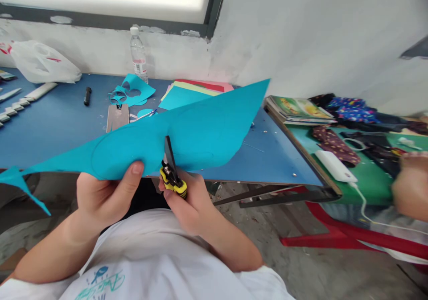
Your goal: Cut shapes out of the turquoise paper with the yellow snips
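Observation:
A large sheet of turquoise paper (pixel 207 126) is held up over the near edge of the blue table (pixel 60 126), with a faint circle drawn on its left part. My left hand (pixel 107 195) pinches the sheet's lower edge, thumb on top. My right hand (pixel 185 202) is closed round yellow-and-black handled scissors (pixel 171 170), whose dark blades stand upright into the paper's bottom edge.
On the table lie turquoise offcuts (pixel 132 90), a stack of coloured paper (pixel 194 90), a water bottle (pixel 138 55), a black marker (pixel 87 96), a metal clip (pixel 117 116) and a white plastic bag (pixel 43 63). Another person's hand (pixel 411 186) is at the green table with books (pixel 297 109) and a white power bank (pixel 336 165).

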A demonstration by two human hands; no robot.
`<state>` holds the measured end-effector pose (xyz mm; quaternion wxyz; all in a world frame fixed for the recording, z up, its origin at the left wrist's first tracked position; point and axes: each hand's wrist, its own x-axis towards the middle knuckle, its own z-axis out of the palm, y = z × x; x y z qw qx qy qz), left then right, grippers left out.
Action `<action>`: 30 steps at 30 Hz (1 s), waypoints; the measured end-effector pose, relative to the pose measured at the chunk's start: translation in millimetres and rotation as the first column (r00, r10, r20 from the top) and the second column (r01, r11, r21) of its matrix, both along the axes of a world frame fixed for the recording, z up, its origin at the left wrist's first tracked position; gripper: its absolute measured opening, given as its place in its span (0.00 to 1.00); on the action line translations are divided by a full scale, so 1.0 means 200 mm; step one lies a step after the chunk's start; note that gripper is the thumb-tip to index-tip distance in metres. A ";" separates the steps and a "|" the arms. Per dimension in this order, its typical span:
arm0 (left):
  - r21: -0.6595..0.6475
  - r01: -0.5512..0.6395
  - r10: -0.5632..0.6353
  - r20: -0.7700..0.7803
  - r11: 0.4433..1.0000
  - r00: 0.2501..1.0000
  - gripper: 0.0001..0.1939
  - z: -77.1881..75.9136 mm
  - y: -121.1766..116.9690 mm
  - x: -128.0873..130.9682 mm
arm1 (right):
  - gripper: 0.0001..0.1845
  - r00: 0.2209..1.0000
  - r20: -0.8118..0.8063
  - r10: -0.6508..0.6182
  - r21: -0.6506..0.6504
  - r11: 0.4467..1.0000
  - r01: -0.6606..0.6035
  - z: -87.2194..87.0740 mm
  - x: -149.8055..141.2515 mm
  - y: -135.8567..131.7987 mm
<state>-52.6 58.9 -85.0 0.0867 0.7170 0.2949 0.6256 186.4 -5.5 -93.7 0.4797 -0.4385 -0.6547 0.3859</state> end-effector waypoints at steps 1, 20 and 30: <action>0.041 0.030 -0.030 -0.020 0.999 0.999 0.02 0.01 0.00 0.01 | 0.03 1.000 -0.007 0.002 -0.005 1.000 -0.002 0.00 0.00 0.00; 0.205 -0.027 0.049 -0.100 0.978 0.994 0.09 0.06 -0.02 0.02 | 0.04 0.999 -0.025 0.042 -0.024 0.999 -0.043 0.01 0.00 -0.01; 0.165 -0.047 0.065 -0.106 0.985 0.992 0.12 0.05 -0.05 0.01 | 0.05 0.998 -0.030 0.050 0.013 0.999 -0.049 -0.01 -0.01 0.00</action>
